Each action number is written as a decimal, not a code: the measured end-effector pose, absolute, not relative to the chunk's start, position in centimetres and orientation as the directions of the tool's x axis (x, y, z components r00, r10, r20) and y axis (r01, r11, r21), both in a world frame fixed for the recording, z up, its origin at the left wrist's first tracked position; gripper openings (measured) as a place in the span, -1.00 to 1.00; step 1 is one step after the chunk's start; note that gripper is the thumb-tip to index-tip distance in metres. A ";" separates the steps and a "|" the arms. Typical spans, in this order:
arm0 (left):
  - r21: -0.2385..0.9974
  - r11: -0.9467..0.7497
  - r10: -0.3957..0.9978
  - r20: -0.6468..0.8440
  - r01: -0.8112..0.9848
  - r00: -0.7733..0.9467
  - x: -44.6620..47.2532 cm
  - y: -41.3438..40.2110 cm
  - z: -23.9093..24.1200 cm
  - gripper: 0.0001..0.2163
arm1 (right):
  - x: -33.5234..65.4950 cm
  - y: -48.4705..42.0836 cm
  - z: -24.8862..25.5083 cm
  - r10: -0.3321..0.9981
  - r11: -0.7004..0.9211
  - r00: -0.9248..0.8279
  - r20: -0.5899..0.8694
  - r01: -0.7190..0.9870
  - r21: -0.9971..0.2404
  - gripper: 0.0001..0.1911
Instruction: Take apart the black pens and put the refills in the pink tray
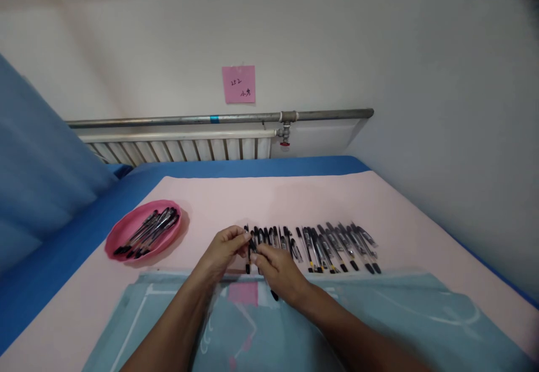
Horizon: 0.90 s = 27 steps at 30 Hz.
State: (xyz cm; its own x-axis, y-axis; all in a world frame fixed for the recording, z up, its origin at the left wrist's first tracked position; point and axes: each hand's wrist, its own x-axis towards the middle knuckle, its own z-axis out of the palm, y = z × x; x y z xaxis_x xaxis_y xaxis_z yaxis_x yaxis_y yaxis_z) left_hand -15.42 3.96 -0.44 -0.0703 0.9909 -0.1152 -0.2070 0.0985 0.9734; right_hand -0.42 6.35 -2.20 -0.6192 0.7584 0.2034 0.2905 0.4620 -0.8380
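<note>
My left hand (pixel 225 249) and my right hand (pixel 278 271) meet over the pink table cover (pixel 295 198), and together they pinch one black pen (pixel 248 251) at the left end of a row of several pens (pixel 332 245). The fingers of both hands are closed on that pen. Another dark pen tip (pixel 274 295) pokes out under my right hand. The row lies side by side, caps pointing away from me. A pink dish (pixel 122 231) to the left holds several more black pens (pixel 147 231).
A light teal sheet (pixel 379 321) lies along the near edge of the table. Blue cloth (pixel 50 259) borders the pink cover at left and back. A radiator (pixel 181 148), a pipe (pixel 219 118) and a pink note (pixel 238 84) are on the wall behind.
</note>
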 end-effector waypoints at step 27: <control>0.957 0.089 0.925 0.024 0.277 -0.380 -15.9 5.0 -1.7 -0.78 | 0.4 7.7 0.1 0.847 -0.155 -0.511 -0.146 0.026 -0.988 -0.78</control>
State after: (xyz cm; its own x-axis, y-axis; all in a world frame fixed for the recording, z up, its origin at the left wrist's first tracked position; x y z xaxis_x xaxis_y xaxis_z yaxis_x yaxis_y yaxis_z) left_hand -15.92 4.99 -1.68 -0.3797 0.9248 0.0237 0.2767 0.0891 0.9568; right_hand 0.36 7.74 0.10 -0.5108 0.8472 -0.1462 0.0260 -0.1548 -0.9876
